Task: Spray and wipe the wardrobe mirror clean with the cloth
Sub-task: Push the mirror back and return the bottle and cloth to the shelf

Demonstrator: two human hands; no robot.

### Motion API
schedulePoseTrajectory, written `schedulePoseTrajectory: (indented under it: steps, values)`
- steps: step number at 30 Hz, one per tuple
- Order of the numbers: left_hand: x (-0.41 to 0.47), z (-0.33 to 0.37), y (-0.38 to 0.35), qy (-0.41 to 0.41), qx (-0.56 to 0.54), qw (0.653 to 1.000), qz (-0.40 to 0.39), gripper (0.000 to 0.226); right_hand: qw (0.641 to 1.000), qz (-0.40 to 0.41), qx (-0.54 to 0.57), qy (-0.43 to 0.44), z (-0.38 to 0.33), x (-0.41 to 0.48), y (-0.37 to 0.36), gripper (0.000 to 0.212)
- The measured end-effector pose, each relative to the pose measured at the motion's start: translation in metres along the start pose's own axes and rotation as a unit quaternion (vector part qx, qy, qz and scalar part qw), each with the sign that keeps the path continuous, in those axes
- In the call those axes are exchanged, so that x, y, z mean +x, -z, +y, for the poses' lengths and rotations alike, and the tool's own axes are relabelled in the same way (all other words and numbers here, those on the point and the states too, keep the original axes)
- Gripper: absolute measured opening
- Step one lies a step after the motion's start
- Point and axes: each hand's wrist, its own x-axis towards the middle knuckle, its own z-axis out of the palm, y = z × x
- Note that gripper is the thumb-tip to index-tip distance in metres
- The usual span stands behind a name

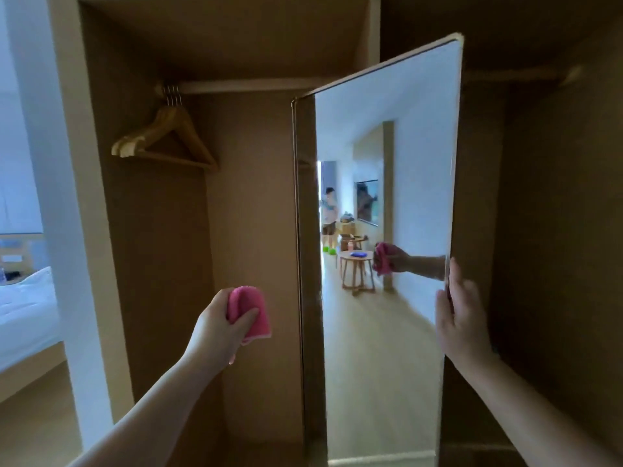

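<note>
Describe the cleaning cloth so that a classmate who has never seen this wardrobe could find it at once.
Start at the tall mirror standing out from the open wooden wardrobe. Left of its lower half, the left hand is raised in front of the wardrobe's inner wall, gripping the cloth. It is bunched up and bright pink, the only vivid colour against the brown wood.

No readable text, labels or numbers.
</note>
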Motion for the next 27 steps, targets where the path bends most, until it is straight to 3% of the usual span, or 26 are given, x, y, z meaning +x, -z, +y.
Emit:
schedulePoseTrajectory:
  steps: [11,18,27]
  values:
    - [0.033,-0.025,0.035,-0.019,-0.019,0.998,-0.058,0.024,0.994,0.059,-0.095,0.004,-0.056,-0.030,-0.018,0.057]
    - [0.046,-0.036,0.037,-0.032,-0.018,0.996,-0.085,0.024,0.981,0.036,-0.149,0.121,-0.079,-0.033,-0.027,0.049]
    - [0.064,-0.030,0.031,-0.019,-0.011,0.997,-0.076,0.021,0.931,-0.022,-0.280,0.234,-0.097,0.002,-0.048,0.071]
